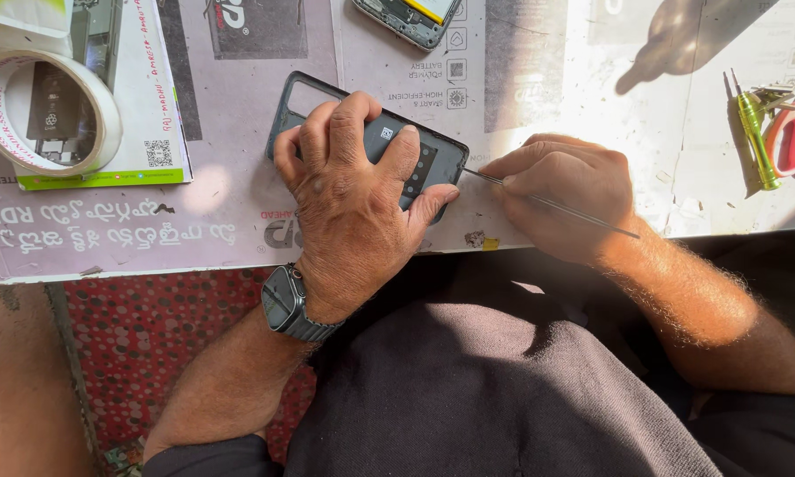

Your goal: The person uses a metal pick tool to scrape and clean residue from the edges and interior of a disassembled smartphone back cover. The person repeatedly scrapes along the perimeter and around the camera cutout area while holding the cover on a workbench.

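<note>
A dark grey phone (304, 102) lies face down on the paper-covered table. My left hand (353, 190) presses down on it, fingers spread over its back, thumb at its right edge. A watch sits on that wrist. My right hand (561, 190) pinches a thin metal pry tool (583, 215), whose tip touches the phone's right edge near the corner. Most of the phone's middle is hidden under my left hand.
A roll of white tape (48, 110) sits at the left on a printed box (150, 132). Another opened phone (406, 19) lies at the top edge. A green screwdriver (755, 137) and red-handled scissors (791, 141) lie at the far right. The table edge (150, 269) runs below my hands.
</note>
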